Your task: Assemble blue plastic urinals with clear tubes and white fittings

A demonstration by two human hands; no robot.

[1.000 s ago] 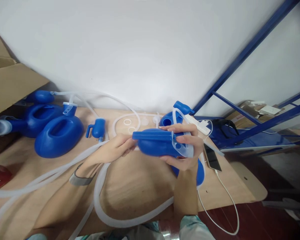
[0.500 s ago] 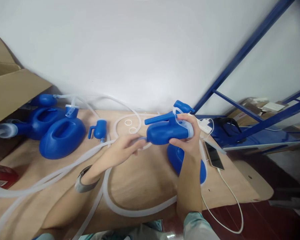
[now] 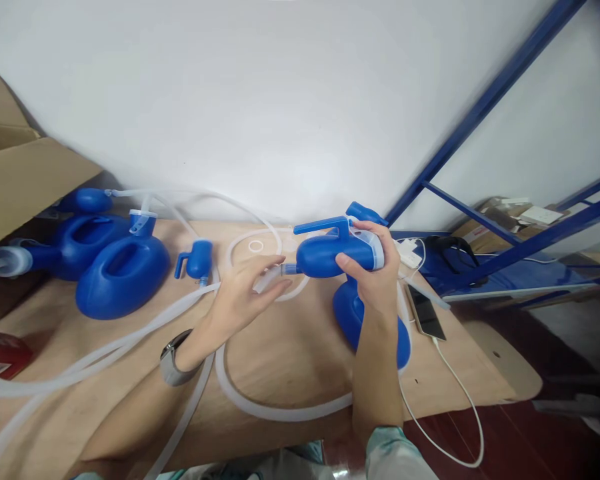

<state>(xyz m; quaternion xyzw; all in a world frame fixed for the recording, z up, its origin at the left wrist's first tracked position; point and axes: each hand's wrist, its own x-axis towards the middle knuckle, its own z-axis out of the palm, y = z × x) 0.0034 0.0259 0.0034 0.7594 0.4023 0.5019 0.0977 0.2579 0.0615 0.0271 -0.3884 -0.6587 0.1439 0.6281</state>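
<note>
My right hand [image 3: 375, 267] grips a blue plastic urinal bottle [image 3: 325, 258] by its wide, clear-rimmed end, thumb on the near side. The bottle lies level in the air, handle upward. At its left end is a clear ribbed nozzle [image 3: 290, 269], where a translucent hose [image 3: 267, 279] meets it. My left hand [image 3: 243, 287] is at that joint, thumb and fingers apart with the hose between them; whether they touch it I cannot tell. Below the right hand, a larger blue container [image 3: 347, 313] stands on the table, partly hidden by the forearm.
Left on the table [image 3: 290, 347] are blue containers [image 3: 123, 277], a small blue handled bottle [image 3: 200, 259] and a cardboard box [image 3: 40, 167]. Long hoses [image 3: 285, 410] loop across the front. White rings [image 3: 255, 246] lie behind. A phone [image 3: 427, 313] with cable and a blue metal frame [image 3: 460, 137] are right.
My left fingers have spread from a pinch at the nozzle, which now shows with the hose on it. The bottle has risen slightly and turned so its handle stands clearer.
</note>
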